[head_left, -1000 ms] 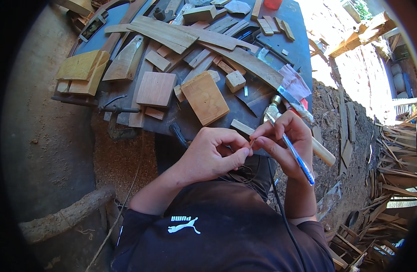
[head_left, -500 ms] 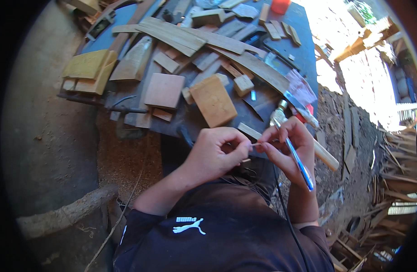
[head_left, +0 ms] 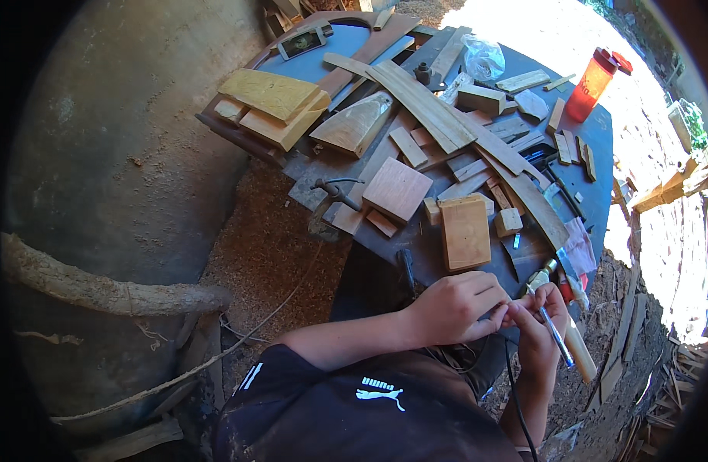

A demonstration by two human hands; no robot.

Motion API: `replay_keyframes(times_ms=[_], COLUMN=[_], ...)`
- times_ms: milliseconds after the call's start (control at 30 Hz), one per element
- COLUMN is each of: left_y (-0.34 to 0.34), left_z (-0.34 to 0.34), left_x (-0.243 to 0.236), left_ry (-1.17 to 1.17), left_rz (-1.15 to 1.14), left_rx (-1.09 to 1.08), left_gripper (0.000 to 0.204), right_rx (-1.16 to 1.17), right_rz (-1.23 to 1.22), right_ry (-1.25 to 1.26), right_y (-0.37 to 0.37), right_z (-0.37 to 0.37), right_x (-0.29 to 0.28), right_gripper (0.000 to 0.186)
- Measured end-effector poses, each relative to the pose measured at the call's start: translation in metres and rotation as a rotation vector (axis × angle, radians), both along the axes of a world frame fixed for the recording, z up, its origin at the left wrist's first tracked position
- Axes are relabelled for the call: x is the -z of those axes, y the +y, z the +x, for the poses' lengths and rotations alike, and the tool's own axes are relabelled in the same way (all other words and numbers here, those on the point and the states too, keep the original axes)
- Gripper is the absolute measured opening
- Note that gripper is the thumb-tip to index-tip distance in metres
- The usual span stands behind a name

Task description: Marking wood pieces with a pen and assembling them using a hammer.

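pen (head_left: 559, 339) in right hand (head_left: 532, 329), slim, blue-and-white

Woodworking workshop, evidenced by cluttered bench (head_left: 427, 250), sawn wood blocks (head_left: 398, 189), metal clamp (head_left: 340, 194), wooden-handled tool (head_left: 579, 350), sawdust-like floor litter (head_left: 269, 223).

Harsh daylight glares at upper right, where I see the ground (head_left: 535, 27) bleached white; the left hand (head_left: 458, 308) and right hand (head_left: 536, 317) are in shade. Fisheye distortion curves the table (head_left: 602, 132) amid black corners.
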State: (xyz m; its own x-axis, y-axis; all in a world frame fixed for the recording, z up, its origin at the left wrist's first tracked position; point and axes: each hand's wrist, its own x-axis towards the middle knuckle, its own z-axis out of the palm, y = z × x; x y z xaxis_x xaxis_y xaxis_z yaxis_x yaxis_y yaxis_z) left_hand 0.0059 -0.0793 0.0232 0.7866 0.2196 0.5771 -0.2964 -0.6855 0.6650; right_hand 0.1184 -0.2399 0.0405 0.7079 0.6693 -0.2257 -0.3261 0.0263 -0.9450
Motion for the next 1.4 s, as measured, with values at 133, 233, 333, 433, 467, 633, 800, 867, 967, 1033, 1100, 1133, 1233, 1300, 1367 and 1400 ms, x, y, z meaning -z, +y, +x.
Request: replay_keyframes(times_ms=[133,233,333,433,467,633,800,867,967,1033,1100,1133,1233,1300,1367,1400], left_y=[0.002,0.002,0.001,0.001,0.002,0.003,0.004,0.005,0.007,0.007,0.006,0.006,0.006,0.01,0.018,0.022], left_z=[0.001,0.001,0.0,-0.001,-0.002,-0.003,-0.002,-0.003,-0.002,-0.002,-0.001,-0.001,-0.002,-0.001,-0.002,-0.004], left_x=[-0.003,-0.001,0.004,0.006,0.006,0.007,0.004,0.005,0.005,0.005,0.007,0.007,0.009,0.009,0.006,0.005], left_ry=[-0.013,-0.028,-0.026,-0.037,-0.031,-0.016,-0.011,-0.017,-0.022,-0.023,-0.03,-0.029,-0.031,-0.03,-0.019,-0.008], left_rz=[0.075,0.101,0.093,0.065,0.062,0.049,0.035,0.033,0.028,0.025,0.007,0.007,-0.022,-0.07,-0.099,-0.129], left_rx=[-0.015,-0.028,-0.025,-0.007,0.002,0.024,0.036,0.044,0.062,0.073,0.077,0.076,0.049,0.026,0.006,-0.012], left_gripper=[0.015,0.016,0.017,0.017,0.017,0.016,0.015,0.016,0.017,0.017,0.016,0.016,0.016,0.014,0.013,0.012], right_rx=[0.014,0.017,0.011,0.004,0.003,0.014,0.032,0.049,0.042,0.034,0.015,0.014,0.017,0.03,0.042,0.058], right_rz=[0.063,0.1,0.123,0.135,0.138,0.139,0.124,0.101,0.102,0.108,0.105,0.105,0.083,0.098,0.102,0.106], right_ry=[0.104,0.138,0.153,0.17,0.185,0.176,0.122,0.04,0.065,0.09,0.082,0.082,0.007,0.043,0.036,0.028], right_y=[0.003,0.004,0.004,0.004,0.004,0.005,0.004,0.004,0.002,0.002,0.001,0.001,0.0,-0.003,-0.008,-0.011], right_z=[-0.002,-0.003,-0.004,-0.005,-0.005,-0.007,-0.007,-0.009,-0.007,-0.006,-0.005,-0.006,-0.008,-0.009,-0.006,-0.003], right_x=[0.003,0.004,0.004,0.004,0.004,0.002,0.005,0.006,0.003,0.003,0.003,0.004,0.006,0.004,0.006,0.006], right_gripper=[0.04,0.04,0.04,0.04,0.04,0.041,0.043,0.044,0.045,0.045,0.045,0.045,0.044,0.044,0.044,0.044])
